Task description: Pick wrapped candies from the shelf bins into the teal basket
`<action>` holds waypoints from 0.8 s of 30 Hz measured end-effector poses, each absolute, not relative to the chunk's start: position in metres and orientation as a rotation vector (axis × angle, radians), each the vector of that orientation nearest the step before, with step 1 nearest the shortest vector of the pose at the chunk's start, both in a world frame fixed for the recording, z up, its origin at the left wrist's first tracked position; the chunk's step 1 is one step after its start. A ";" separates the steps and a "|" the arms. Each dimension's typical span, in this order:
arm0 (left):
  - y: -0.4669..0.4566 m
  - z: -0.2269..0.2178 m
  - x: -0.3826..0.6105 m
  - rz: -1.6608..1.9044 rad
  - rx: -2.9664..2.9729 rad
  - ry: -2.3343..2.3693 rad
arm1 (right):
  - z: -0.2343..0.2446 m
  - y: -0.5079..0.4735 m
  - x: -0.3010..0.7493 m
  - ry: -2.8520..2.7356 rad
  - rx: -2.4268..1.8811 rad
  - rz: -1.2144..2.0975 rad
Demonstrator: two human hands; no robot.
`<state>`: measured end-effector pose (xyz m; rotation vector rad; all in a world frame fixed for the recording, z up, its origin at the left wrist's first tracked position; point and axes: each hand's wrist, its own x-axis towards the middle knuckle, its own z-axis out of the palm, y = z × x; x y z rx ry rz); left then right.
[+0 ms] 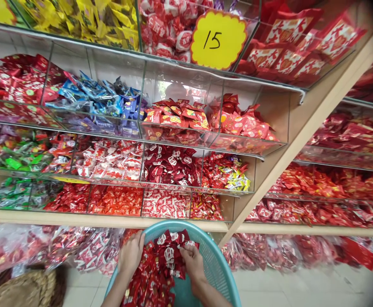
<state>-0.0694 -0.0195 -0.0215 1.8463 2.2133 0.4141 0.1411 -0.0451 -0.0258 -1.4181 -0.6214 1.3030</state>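
In front of me is a teal plastic basket, partly cut off by the bottom edge of the view. Red-wrapped candies lie heaped in its left part, with dark red candy packets with white print on top. My left hand is closed at the basket's left rim, its fingertips partly hidden. Inside the basket, my right hand pinches a dark red candy packet between thumb and fingers. Similar dark red packets fill a shelf bin above the basket.
Clear-fronted shelves hold several bins of wrapped sweets, with a yellow price tag reading 15 above. A slanting wooden upright divides the shelving. Plastic bags of candy line the floor below. A woven basket stands at lower left.
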 end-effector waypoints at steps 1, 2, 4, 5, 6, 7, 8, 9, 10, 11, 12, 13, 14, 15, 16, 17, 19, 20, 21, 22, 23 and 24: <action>-0.019 -0.022 -0.070 0.413 1.842 2.210 | -0.013 -0.044 0.143 -0.700 -1.384 1.226; -0.019 -0.022 -0.070 0.415 1.839 2.206 | 0.003 -0.042 0.145 -0.788 -1.341 1.144; -0.019 -0.022 -0.070 0.426 1.835 2.192 | 0.043 -0.034 0.146 -1.003 -1.230 1.006; -0.019 -0.022 -0.070 0.428 1.832 2.186 | 0.066 -0.028 0.146 -1.115 -1.170 0.939; -0.019 -0.022 -0.070 0.430 1.830 2.184 | 0.090 -0.020 0.145 -1.216 -1.117 0.867; -0.020 -0.022 -0.071 0.432 1.829 2.184 | 0.113 -0.010 0.144 -1.321 -1.077 0.800; -0.020 -0.023 -0.071 0.435 1.830 2.185 | 0.135 0.002 0.143 -1.422 -1.043 0.721; -0.020 -0.023 -0.071 0.438 1.830 2.186 | 0.155 0.016 0.141 -1.522 -1.009 0.625; -0.020 -0.024 -0.071 0.442 1.832 2.186 | 0.172 0.030 0.140 -1.616 -0.984 0.530; -0.020 -0.024 -0.071 0.445 1.833 2.185 | 0.187 0.044 0.138 -1.689 -0.969 0.432; -0.020 -0.024 -0.071 0.449 1.835 2.181 | 0.198 0.059 0.136 -1.759 -0.979 0.338; -0.019 -0.025 -0.071 0.448 1.833 2.179 | 0.207 0.072 0.134 -1.803 -1.001 0.259; -0.019 -0.025 -0.071 0.449 1.833 2.179 | 0.213 0.085 0.131 -1.839 -1.035 0.203; -0.019 -0.025 -0.071 0.451 1.833 2.180 | 0.218 0.096 0.129 -1.868 -1.082 0.164; -0.019 -0.025 -0.071 0.454 1.832 2.183 | 0.221 0.105 0.127 -1.889 -1.136 0.144; -0.019 -0.025 -0.071 0.460 1.831 2.184 | 0.223 0.113 0.124 -1.907 -1.195 0.142; -0.019 -0.025 -0.071 0.476 1.826 2.177 | 0.225 0.123 0.120 -1.932 -1.304 0.161; -0.018 -0.024 -0.072 0.482 1.819 2.168 | 0.225 0.126 0.119 -1.945 -1.342 0.171; -0.018 -0.024 -0.072 0.485 1.805 2.156 | 0.226 0.128 0.118 -1.958 -1.371 0.175; -0.017 -0.023 -0.073 0.488 1.788 2.144 | 0.226 0.129 0.117 -1.974 -1.390 0.170; -0.017 -0.022 -0.073 0.488 1.769 2.129 | 0.226 0.129 0.116 -1.988 -1.406 0.159; -0.016 -0.021 -0.074 0.494 1.753 2.118 | 0.226 0.129 0.116 -1.999 -1.420 0.147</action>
